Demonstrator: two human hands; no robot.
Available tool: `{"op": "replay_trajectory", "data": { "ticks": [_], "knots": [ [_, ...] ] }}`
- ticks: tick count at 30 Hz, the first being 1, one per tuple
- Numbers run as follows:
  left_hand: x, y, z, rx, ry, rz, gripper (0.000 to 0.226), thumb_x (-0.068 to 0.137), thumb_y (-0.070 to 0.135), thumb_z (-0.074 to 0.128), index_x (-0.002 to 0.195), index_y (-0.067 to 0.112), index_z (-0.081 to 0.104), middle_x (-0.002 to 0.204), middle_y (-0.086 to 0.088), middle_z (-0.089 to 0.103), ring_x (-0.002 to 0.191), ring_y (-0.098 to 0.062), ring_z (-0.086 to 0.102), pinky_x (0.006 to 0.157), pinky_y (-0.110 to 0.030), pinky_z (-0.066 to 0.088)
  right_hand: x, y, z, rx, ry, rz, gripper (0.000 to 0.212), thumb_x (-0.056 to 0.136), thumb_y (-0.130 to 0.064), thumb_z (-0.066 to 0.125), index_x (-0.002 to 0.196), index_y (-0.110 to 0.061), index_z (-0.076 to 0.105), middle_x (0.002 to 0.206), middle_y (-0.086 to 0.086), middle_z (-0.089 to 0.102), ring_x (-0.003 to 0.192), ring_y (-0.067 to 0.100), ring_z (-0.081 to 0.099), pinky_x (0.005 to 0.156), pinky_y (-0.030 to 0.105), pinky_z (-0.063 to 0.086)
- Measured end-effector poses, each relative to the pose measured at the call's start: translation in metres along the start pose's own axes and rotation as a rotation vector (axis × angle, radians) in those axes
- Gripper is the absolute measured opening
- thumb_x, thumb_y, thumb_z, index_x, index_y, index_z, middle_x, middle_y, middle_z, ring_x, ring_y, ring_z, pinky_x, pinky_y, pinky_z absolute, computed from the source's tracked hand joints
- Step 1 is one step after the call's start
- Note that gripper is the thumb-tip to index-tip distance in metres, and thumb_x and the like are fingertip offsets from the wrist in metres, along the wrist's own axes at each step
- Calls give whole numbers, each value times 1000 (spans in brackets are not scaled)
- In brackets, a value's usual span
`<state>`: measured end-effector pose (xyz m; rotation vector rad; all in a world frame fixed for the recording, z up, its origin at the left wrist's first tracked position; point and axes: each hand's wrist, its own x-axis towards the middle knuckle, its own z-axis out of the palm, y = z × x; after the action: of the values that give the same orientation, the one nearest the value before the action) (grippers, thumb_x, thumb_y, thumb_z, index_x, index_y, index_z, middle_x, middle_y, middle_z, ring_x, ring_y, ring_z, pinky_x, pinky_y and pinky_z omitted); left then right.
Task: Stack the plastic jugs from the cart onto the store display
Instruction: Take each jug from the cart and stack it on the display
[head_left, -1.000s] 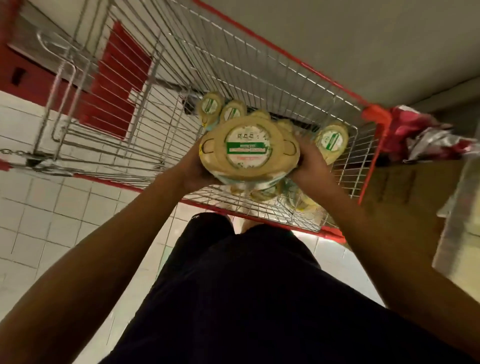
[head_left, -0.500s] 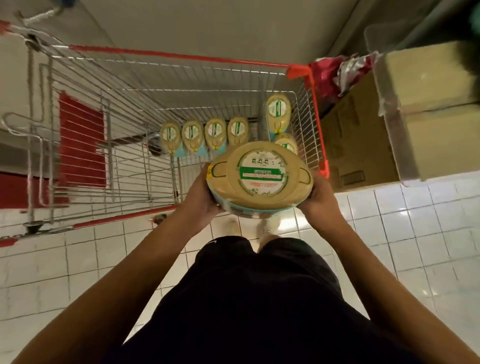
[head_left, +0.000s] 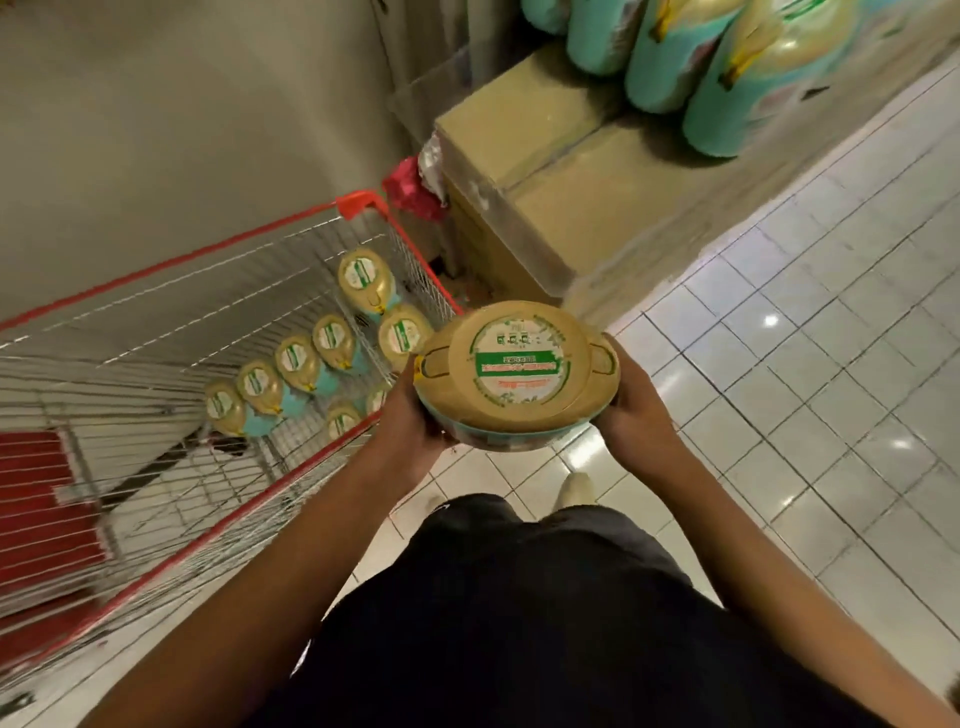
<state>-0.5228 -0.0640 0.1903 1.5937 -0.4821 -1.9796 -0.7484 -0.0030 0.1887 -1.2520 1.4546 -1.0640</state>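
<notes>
The person carries one jug (head_left: 517, 374) at the middle of the frame, above the tiled floor (head_left: 810, 364) and just right of the cart. Its round labelled top faces the camera. The left hand (head_left: 410, 418) grips its left side and the right hand (head_left: 631, 410) grips its right side. Both are clamped on the jug, but the fingertips go under it and are hidden.

I judge that the step in hand is the carry to the display. To do it well, both hands should hold the jug level and support it from below, because it looks full and heavy. It should then go down upright beside the jugs already there, on a flat part of the box, not on the edge.

The wire cart (head_left: 358, 205) with a red rim fills the left of the frame. Several more jugs in the cart (head_left: 298, 361) stand in its far end, in a row and a small group, so much work is left. At the upper right, cardboard boxes (head_left: 545, 171) form the base of the display, and the stacked jugs (head_left: 737, 88) with teal wrappers sit on them, blurred.
</notes>
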Motion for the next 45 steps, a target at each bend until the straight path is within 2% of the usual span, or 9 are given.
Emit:
{"op": "replay_trajectory", "data": {
  "ticks": [5,12,18,28,30,34,38,42,45],
  "knots": [
    [9,-23,93,114,-85,46,62,104,56,37,143,12,59,138,-15,65,116,-30,61,87,-41,51,-12,17,-96,-38,56,-5,33,92,-25,68,124,-18,65,116,-6,70,111,18,68,96,52,56],
    [28,-36,182,111,-236,71,55,106,53,33,141,21,61,134,-7,69,115,-25,67,79,-40,59,-7,23,-194,-65,119,-16,29,93,-13,67,122,-10,65,113,1,69,109,27,67,96,55,55],
    [60,-9,234,191,-266,72,47,105,55,33,122,30,69,112,-1,75,89,-18,71,65,-32,57,26,23,-232,-55,214,-1,22,95,-13,62,117,-10,66,107,-2,68,103,16,66,90,35,55],
    [123,81,272,41,-326,148,50,109,47,29,110,39,78,117,3,76,98,-15,74,75,-36,60,152,-15,-268,19,231,-37,32,95,3,62,123,-13,66,115,-7,71,111,12,66,94,25,53],
    [134,101,275,16,-313,168,50,109,52,28,118,40,75,128,3,73,110,-19,73,84,-41,62,181,-25,-271,40,210,-63,35,95,0,62,127,-14,66,120,-8,72,116,9,66,98,24,52],
    [151,135,281,-115,-283,157,56,105,62,28,120,39,76,131,0,72,113,-21,73,80,-42,62,231,-38,-273,119,181,-126,42,95,12,61,133,-6,63,129,7,70,125,23,64,108,40,52],
    [157,159,290,-235,-255,183,50,106,58,33,132,35,69,134,-4,70,115,-26,71,80,-48,62,272,-50,-275,162,139,-152,42,90,21,55,124,-2,65,120,19,70,116,35,64,102,52,54],
    [163,178,300,-338,-224,227,54,107,62,29,132,37,69,139,-3,67,126,-29,65,96,-56,57,314,-65,-279,184,84,-207,40,89,13,55,121,-7,67,115,-1,74,112,18,68,96,31,56],
    [164,197,312,-375,-179,267,51,105,63,32,136,37,63,139,-3,67,131,-32,61,108,-64,45,348,-75,-284,191,23,-217,47,92,16,54,127,-13,67,122,3,74,118,19,68,100,29,54]
  ]
}}
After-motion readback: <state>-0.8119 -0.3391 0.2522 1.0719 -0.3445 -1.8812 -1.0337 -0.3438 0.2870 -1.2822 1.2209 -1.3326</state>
